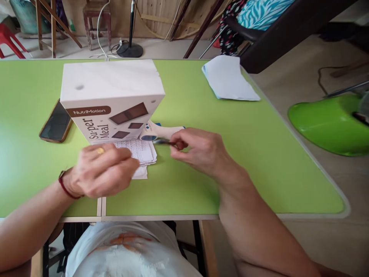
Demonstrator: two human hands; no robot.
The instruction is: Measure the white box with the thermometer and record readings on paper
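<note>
My right hand (198, 152) pinches a thin dark stick-like object (163, 142) with a greyish, blurred far end. That end points left, close to a white handheld device with blue parts (164, 132) lying on the table. My left hand (106, 169) is closed in a fist above the table, slightly smeared by motion; whatever it may hold is hidden. Just beyond it stands a white NutriMotion box (112, 82), upright. Small printed paper sheets (144, 152) lie stacked at the foot of the box, partly behind my left hand.
A smartphone (57, 122) lies left of the box on the green table (184, 188). White folded papers (229, 79) rest near the far right corner. Beyond the right edge is a green plastic chair (331, 125). A black stand base (129, 50) and a wooden stool (97, 19) are behind.
</note>
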